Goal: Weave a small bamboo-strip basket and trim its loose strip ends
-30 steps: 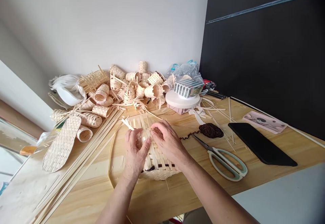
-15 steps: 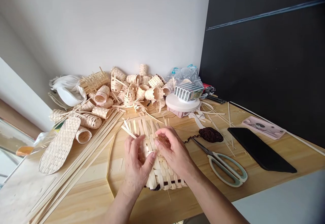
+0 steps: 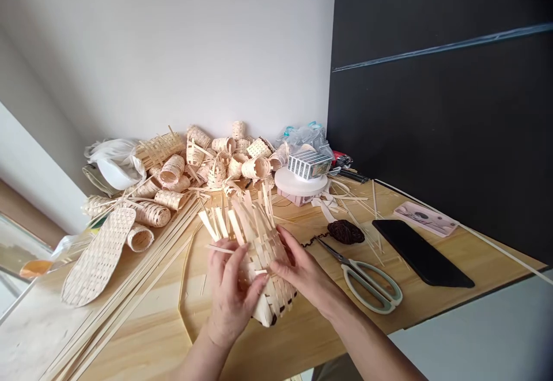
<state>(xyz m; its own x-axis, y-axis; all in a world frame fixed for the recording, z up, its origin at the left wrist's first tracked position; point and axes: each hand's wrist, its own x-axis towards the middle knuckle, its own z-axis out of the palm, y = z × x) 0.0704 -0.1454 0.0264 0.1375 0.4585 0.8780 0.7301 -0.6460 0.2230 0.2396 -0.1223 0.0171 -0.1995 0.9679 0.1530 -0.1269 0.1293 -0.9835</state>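
A half-woven basket (image 3: pixel 263 251) of pale wood strips lies tilted between my hands, its loose strip ends fanning out at the far side. Dark yarn shows along its near edge. My left hand (image 3: pixel 231 283) is closed on the basket's left side, thumb on the weave. A loose strip sticks out leftward past its fingers. My right hand (image 3: pixel 302 266) grips the basket's right side, with the thumb on top and the fingers partly hidden behind the weave. A ball of dark yarn (image 3: pixel 345 231) and scissors (image 3: pixel 374 285) lie to the right.
Many small woven baskets (image 3: pixel 257 167) are heaped against the wall. A flat woven piece (image 3: pixel 101 257) and long wood strips (image 3: pixel 129 280) lie on the left. On the right are a black phone-like slab (image 3: pixel 421 252) and a pink case (image 3: pixel 425 218). A small box (image 3: pixel 309 164) sits on a white turntable (image 3: pixel 298 182).
The basket has turned, so its near corner now points toward me and its loose ends stand up more. My right hand has moved from the top of the weave to its right side.
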